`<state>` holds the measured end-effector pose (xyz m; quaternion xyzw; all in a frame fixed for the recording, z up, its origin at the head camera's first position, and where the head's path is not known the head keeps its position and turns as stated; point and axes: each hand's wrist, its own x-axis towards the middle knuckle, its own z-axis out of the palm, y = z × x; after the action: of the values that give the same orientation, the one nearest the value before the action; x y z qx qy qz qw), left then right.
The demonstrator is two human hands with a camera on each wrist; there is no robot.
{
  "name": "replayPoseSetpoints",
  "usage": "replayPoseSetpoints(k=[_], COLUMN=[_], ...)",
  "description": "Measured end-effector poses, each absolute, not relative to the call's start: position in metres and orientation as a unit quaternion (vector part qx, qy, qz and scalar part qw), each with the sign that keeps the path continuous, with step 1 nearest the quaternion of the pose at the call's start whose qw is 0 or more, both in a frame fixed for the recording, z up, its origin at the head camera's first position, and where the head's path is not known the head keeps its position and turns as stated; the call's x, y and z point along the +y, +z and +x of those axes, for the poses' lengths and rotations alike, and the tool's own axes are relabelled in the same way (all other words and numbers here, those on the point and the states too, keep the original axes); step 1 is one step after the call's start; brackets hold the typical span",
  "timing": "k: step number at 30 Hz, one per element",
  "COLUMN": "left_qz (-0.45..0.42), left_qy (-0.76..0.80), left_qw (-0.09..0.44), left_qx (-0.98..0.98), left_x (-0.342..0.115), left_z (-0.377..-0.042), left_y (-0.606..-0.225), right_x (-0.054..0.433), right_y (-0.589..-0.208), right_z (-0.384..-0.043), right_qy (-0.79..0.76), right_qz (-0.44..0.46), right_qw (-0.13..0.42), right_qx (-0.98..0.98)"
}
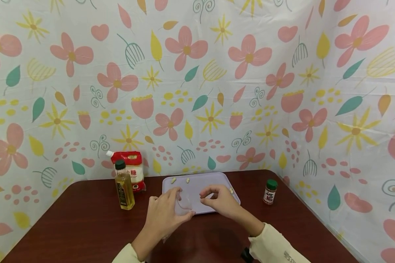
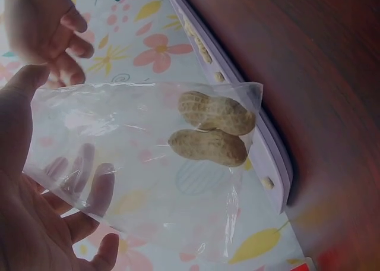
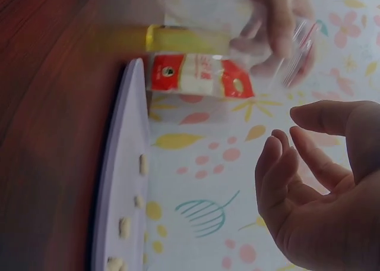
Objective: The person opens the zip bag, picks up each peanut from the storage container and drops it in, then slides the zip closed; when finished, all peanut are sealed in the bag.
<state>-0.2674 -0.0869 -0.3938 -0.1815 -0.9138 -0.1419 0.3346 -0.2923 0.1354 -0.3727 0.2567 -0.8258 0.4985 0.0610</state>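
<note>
My left hand [image 1: 162, 213] holds a clear plastic zip bag [image 2: 142, 128] between thumb and fingers, in front of a pale lilac tray [image 1: 214, 179]. Two peanuts in their shells [image 2: 217, 113] lie side by side at the bag's bottom end, seen in the left wrist view. Beside the bag, over the tray's right part, my right hand [image 1: 222, 201] has loosely bent fingers with nothing between them; in the right wrist view its thumb [image 3: 323, 116] is apart from the fingertips. Several peanuts [image 3: 124, 227] rest on the tray, some hidden behind my hands in the head view.
A bottle of yellow oil [image 1: 125, 191] stands left of the tray, in front of a red and white sugar bag [image 1: 137, 171]. To the right is a small jar with a green lid [image 1: 270, 192]. Floral cloth [image 1: 191, 87] hangs behind the dark wooden table [image 1: 85, 219].
</note>
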Motion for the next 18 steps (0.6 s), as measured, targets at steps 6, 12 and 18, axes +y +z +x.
replayPoseSetpoints(k=[6,12,18], left_qz=[-0.184,-0.18,-0.183], left_qy=[-0.144,-0.145,-0.141], left_qw=[0.339,0.335,0.352], left_qx=[-0.911,-0.913,-0.907], left_x=[-0.088,-0.087,-0.086], left_z=[-0.267,-0.267,-0.268], left_y=[-0.393,-0.393,-0.392], right_x=[0.149,0.164,0.178], right_y=[-0.385,-0.394,-0.402], right_z=[-0.305,-0.314,-0.324], right_qy=[0.489,0.472,0.457], right_qz=[0.26,0.24,0.233], right_qw=[0.062,0.074,0.088], right_qx=[-0.83,-0.845,-0.854])
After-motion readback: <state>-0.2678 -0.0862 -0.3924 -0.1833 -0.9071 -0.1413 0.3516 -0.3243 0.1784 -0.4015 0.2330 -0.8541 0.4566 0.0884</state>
